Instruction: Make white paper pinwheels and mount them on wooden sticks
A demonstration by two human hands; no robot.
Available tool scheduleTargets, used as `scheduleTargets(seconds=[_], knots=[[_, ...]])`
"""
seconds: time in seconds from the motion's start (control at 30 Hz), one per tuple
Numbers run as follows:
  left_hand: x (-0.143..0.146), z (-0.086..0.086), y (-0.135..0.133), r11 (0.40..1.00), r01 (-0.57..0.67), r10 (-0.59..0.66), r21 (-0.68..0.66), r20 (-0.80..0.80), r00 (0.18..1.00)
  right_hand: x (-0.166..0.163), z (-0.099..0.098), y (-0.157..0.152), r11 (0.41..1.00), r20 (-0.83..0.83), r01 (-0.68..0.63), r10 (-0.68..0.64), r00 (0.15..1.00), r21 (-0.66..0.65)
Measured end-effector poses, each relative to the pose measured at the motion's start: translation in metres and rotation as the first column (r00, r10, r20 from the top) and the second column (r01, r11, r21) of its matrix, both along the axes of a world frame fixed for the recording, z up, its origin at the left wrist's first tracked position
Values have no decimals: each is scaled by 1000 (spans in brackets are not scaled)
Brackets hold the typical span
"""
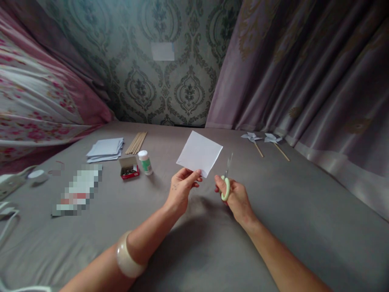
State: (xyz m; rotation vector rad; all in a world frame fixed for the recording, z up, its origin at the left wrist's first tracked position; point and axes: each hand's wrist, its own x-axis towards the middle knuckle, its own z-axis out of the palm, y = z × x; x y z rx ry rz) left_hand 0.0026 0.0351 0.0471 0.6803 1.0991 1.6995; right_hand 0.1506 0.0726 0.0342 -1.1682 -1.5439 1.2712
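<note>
My left hand (182, 184) pinches a square sheet of white paper (200, 152) by its lower corner, thumb on top, and holds it tilted above the grey cloth. A pale bangle (129, 255) circles that forearm. To the right of the paper, my right hand (235, 194) is closed on a pair of scissors (225, 188) with light green handles. The scissor blades point up and away from me, apart from the paper. Part of the right fingers is hidden behind the handle.
On the grey cloth (288, 227) at the left are stacked white papers (105, 149), wooden sticks (136, 142), a red box of small pieces (129, 172), a white-capped bottle (146, 163), a pixelated object (80, 188) and a power strip (12, 184). Two paper pinwheels (253, 138) (274, 140) lie back right.
</note>
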Motion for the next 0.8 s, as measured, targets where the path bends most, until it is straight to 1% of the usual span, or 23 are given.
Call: scheduleTargets(seconds=[0.07, 0.17, 0.23, 0.3, 0.47, 0.8], knots=[[-6, 4, 1, 999, -30, 29, 35, 4, 1000, 1, 6, -3, 990, 116, -137, 138, 984, -13], [-12, 9, 2, 997, -51, 50, 60, 22, 999, 2, 12, -9, 944, 236, -331, 321, 917, 5], [-13, 11, 2, 996, -58, 56, 64, 35, 998, 1, 13, -12, 912, 288, -411, 392, 874, 6], [-12, 13, 1, 996, -60, 57, 64, 48, 997, 1, 12, -14, 887, 312, -461, 438, 843, 0], [-10, 15, -2, 997, -53, 49, 58, 57, 997, 1, 14, -16, 868, 294, -496, 481, 826, -25], [-7, 14, -2, 998, -33, 30, 44, 65, 997, 0, 14, -16, 883, 227, -463, 467, 855, -71]])
